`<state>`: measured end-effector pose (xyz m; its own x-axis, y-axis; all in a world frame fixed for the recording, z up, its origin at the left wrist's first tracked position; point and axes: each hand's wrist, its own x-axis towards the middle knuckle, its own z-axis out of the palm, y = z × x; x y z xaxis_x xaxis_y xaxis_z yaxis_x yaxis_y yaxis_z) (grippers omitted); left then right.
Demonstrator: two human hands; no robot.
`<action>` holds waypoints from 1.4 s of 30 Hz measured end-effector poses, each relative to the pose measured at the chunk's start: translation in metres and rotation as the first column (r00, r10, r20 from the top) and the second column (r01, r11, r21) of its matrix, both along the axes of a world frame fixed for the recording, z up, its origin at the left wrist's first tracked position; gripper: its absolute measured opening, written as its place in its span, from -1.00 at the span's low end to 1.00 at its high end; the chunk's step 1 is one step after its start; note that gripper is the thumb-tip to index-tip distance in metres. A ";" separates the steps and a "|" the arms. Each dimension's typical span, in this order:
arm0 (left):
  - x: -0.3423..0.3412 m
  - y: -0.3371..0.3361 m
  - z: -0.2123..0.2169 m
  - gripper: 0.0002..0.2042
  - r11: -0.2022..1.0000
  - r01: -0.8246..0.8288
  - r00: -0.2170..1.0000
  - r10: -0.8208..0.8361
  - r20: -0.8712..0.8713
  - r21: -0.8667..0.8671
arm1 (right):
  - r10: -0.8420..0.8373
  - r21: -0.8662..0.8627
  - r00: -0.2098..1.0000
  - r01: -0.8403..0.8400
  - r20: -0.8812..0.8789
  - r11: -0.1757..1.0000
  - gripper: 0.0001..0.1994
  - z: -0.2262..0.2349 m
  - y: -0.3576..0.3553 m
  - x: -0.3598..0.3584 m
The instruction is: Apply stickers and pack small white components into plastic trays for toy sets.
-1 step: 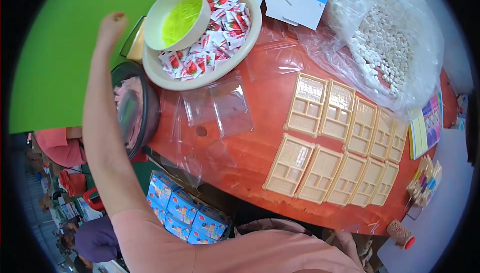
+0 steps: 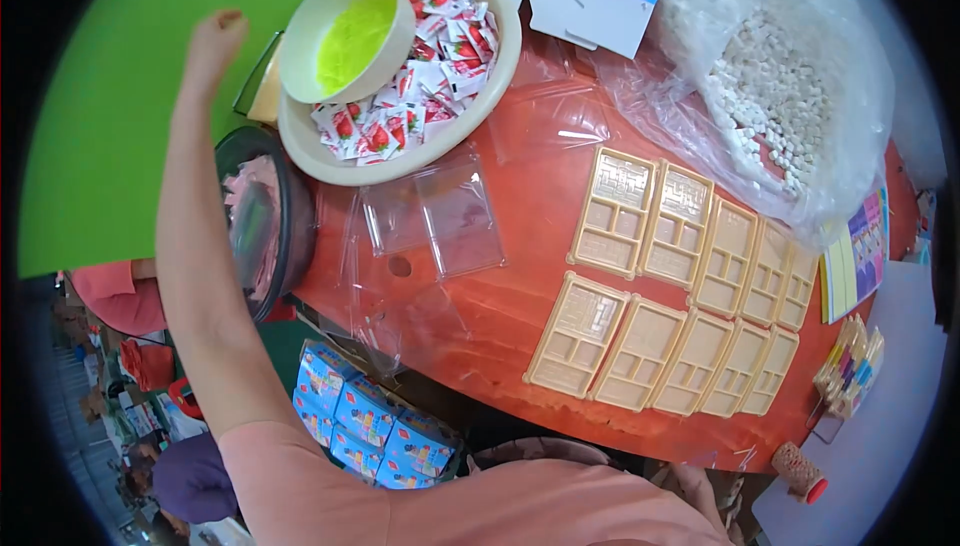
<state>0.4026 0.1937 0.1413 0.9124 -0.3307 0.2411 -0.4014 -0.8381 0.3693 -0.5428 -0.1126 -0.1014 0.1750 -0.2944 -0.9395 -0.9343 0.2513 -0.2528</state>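
My left arm stretches up the left side, and my left hand [image 2: 214, 44] is in front of a bright green surface [image 2: 110, 116]. Its fingers are curled closed; anything inside them is hidden. Nearest to it is a cream bowl [image 2: 294, 66] of yellow-green pieces, resting in a wider cream basin [image 2: 400, 168] full of small strawberry-printed packets [image 2: 380, 131]. Below, beside my forearm, is a dark tub [image 2: 297, 236] with pink contents [image 2: 265, 168]. At the lower edge my right hand [image 2: 695, 486] shows only in part, its fingers hidden.
Tan compartment trays [image 2: 625, 351] lie in two rows on the red table [image 2: 540, 216]. Clear plastic trays [image 2: 460, 216] sit left of them. A plastic bag of white cubes [image 2: 765, 96] lies far right. A thread spool [image 2: 798, 471] is near right; blue boxes [image 2: 370, 421] are stacked below.
My left hand has shifted slightly up and left, still closed. The table's things appear almost unchanged.
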 end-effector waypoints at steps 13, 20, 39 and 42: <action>0.092 -0.189 -0.047 -0.50 0.981 0.163 0.920 -0.190 -0.343 -0.107 | 0.201 0.204 0.931 -0.142 -0.304 0.968 -0.66 0.062 0.027 -0.019; 0.114 -0.251 -0.062 -0.59 0.978 0.055 0.894 -0.137 -0.426 -0.200 | 0.064 0.086 0.907 -0.031 -0.417 0.996 -0.63 0.135 0.041 0.008; 0.168 -0.334 -0.070 -0.37 0.915 0.293 0.730 -0.027 -0.683 0.277 | -0.255 -0.084 0.927 0.241 -0.274 0.967 -0.73 0.166 0.012 0.069; 0.170 -0.343 -0.079 -0.51 0.927 0.316 0.608 -0.035 -0.793 0.202 | -0.346 -0.066 0.885 0.343 -0.312 0.937 -0.75 0.191 -0.002 0.115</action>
<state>0.5723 -0.1492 0.0619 0.6263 -0.4283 -0.6513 -0.2398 -0.9009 0.3618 -0.4276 -0.1142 0.0892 -0.2419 -0.2909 -0.9257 -0.8203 0.5708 0.0351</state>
